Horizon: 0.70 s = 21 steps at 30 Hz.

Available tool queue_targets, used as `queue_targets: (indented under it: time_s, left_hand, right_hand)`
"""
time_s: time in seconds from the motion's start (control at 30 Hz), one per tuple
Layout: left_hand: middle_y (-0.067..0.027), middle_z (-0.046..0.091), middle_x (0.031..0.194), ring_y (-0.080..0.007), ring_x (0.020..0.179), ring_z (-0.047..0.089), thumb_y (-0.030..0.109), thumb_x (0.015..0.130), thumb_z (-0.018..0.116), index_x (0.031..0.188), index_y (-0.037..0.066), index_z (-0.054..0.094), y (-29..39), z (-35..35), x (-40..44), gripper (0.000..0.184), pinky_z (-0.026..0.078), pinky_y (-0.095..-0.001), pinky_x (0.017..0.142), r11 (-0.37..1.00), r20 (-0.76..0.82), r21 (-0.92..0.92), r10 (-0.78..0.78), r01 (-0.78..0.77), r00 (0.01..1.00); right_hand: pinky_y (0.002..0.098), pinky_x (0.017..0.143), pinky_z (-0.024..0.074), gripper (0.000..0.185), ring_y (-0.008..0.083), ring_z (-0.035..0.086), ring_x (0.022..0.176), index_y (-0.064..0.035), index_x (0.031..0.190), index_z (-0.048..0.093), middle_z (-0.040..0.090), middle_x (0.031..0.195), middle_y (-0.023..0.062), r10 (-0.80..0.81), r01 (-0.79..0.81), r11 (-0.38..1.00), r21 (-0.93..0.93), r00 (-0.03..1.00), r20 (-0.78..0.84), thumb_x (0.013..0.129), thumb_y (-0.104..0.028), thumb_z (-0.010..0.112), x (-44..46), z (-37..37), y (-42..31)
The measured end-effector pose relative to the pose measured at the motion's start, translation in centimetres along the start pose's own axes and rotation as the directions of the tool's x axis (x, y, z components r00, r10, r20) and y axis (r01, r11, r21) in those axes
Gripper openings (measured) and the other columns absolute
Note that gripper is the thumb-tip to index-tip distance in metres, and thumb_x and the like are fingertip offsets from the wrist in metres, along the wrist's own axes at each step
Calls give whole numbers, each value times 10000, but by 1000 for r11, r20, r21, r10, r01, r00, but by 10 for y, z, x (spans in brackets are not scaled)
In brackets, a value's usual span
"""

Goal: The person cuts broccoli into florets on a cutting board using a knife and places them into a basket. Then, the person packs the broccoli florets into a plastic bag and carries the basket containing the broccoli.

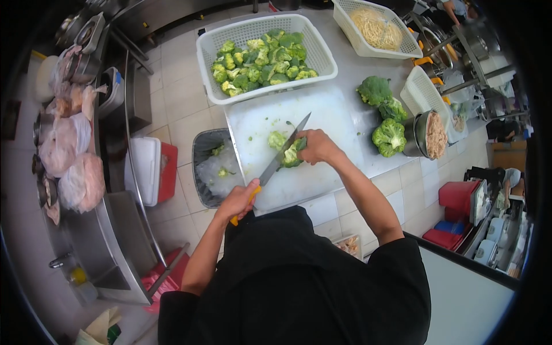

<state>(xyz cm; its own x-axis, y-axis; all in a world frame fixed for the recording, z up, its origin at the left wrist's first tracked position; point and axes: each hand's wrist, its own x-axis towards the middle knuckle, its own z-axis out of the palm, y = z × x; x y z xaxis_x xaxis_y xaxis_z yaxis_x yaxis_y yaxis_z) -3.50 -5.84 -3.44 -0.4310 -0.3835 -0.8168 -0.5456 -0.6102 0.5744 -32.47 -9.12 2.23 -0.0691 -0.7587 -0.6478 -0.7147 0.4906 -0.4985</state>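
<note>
My left hand (242,200) is wrapped round the yellow handle of a large kitchen knife (275,165). The blade slants up and right over a white cutting board (310,184), with broccoli on both sides of it. My right hand (316,146) is closed on a piece of broccoli (291,155) just right of the blade; its fingertips are partly hidden. A paler broccoli piece (276,140) lies left of the blade. Small green scraps are scattered on the board.
Beyond the board stands a white basket (208,57) of cut broccoli. Whole broccoli heads (388,138) lie to the right, beside a metal pot (421,135) of chopped food. A second basket (368,50) holds pale strips. Below the board's left edge is a lined bin (201,150).
</note>
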Motion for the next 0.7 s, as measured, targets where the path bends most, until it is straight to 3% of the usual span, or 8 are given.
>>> queue_targets:
  time_s: [0.1, 0.2, 0.27, 0.3, 0.4, 0.5, 0.7]
  left_hand:
    - [-35, 416, 486, -133, 340, 397, 708, 933, 421, 648, 35, 485, -5, 7, -3, 734, 325, -296, 332, 998, -48, 48, 31, -29, 998]
    - [-65, 469, 497, -157, 347, 447, 684, 940, 441, 619, 13, 520, -3, 18, -9, 748, 358, -320, 350, 991, -125, 125, 72, -56, 990]
    - [-79, 490, 506, -165, 349, 462, 682, 940, 447, 608, 3, 541, -4, 25, -7, 761, 370, -329, 360, 979, -171, 179, 127, -96, 977]
    - [-127, 540, 540, -231, 437, 553, 666, 947, 447, 654, -37, 598, 1, 24, -12, 777, 451, -384, 464, 975, -173, 213, 98, -60, 980]
    - [-211, 612, 619, -363, 609, 643, 635, 964, 429, 734, -61, 643, 1, 30, -12, 763, 505, -452, 634, 941, -223, 325, 168, -90, 960]
    - [-301, 645, 761, -476, 839, 644, 609, 979, 401, 812, -61, 673, 4, 38, -13, 742, 480, -511, 801, 888, -252, 434, 285, -155, 925]
    - [-347, 641, 893, -509, 945, 615, 599, 992, 360, 867, -58, 688, 12, 48, -25, 745, 467, -554, 838, 871, -232, 479, 248, -112, 941]
  right_hand:
    - [347, 696, 610, 573, 257, 720, 625, 22, 1240, 617, 723, 827, 191, 75, -75, 996, -40, 997, -4, 707, -186, 650, -7, -1, -14]
    - [387, 774, 598, 514, 289, 730, 752, 17, 1180, 646, 716, 893, 201, 82, -83, 979, -185, 997, -10, 721, -212, 676, 1, 12, -9]
    - [407, 811, 585, 455, 315, 716, 855, 15, 1116, 661, 701, 952, 207, 7, -52, 913, -406, 994, -112, 727, -218, 692, 4, 16, -3]
    - [416, 830, 579, 426, 328, 709, 907, 14, 1083, 668, 693, 982, 210, -40, -40, 863, -504, 988, -149, 729, -221, 700, 3, 19, -4]
    - [421, 838, 570, 364, 347, 681, 996, 0, 1019, 674, 673, 1042, 213, -6, -68, 847, -528, 991, -137, 740, -232, 701, 3, 17, -11]
    - [414, 831, 567, 366, 335, 690, 982, -10, 1035, 679, 684, 1045, 194, -16, -52, 786, -616, 994, -104, 749, -238, 683, -2, 15, -21]
    - [410, 845, 562, 381, 321, 692, 991, -22, 1060, 688, 694, 1062, 175, 6, -25, 711, -702, 1000, -30, 749, -243, 676, 3, 11, -31]
